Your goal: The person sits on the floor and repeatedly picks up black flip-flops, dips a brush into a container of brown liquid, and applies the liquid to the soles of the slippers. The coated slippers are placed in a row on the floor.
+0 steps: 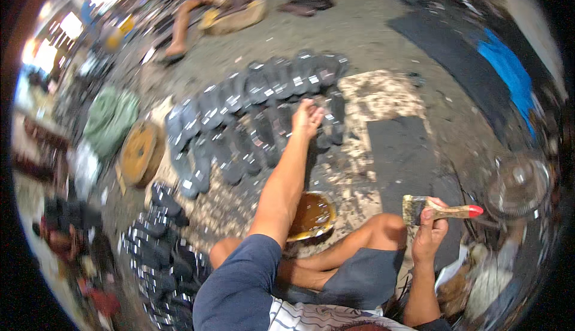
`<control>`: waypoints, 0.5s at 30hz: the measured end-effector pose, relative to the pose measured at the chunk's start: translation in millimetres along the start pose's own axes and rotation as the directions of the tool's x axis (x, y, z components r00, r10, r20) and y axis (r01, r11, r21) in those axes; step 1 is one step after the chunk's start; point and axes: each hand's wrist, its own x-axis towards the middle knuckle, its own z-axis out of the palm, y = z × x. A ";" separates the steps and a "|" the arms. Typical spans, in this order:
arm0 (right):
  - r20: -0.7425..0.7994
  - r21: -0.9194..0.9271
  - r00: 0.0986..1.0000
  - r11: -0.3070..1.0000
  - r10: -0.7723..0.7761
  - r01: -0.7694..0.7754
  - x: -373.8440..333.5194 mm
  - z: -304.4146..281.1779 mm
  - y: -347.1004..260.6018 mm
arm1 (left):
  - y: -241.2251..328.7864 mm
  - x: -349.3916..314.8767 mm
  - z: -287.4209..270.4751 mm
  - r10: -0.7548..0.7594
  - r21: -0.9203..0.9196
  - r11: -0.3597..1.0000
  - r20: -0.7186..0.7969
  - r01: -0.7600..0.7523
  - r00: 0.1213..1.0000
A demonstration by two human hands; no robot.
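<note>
Black shoe soles (257, 82) lie in two rows on the floor ahead of me, shiny patches on many. My left hand (308, 120) reaches out over the right part of these rows, its fingers loosely bent and apart, somewhat blurred; I make out nothing in it. Raised beside my right knee, my right hand (429, 226) grips a wide paintbrush (449, 212) by its wooden handle. The handle's red end points right, and the dark bristles point left. Between my left forearm and my legs stands a bowl (328, 230) of brown liquid, partly hidden by the arm.
More black soles (159, 253) are heaped at my left. A stained mat (383, 91) and a dark sheet (395, 151) cover the floor. A round tin (141, 153) and green sack (112, 121) stand left; a clear round container (518, 184) stands right. Another person's leg (181, 29) shows beyond.
</note>
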 end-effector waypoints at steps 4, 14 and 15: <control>0.049 -0.058 0.997 0.996 0.066 -0.063 -0.5 28.2 51.0 | 46.9 -90.7 -49.7 0.122 0.352 0.923 0.121 -0.158 0.985; 0.303 -0.114 0.951 0.993 0.067 -0.033 -15.9 86.7 46.2 | 264.9 -316.6 -441.1 0.915 0.857 0.194 -0.333 0.478 0.226; 0.307 -0.146 0.950 0.989 0.061 -0.016 -15.2 87.0 41.8 | 262.2 -313.1 -445.7 0.885 0.806 0.159 -0.372 0.571 0.279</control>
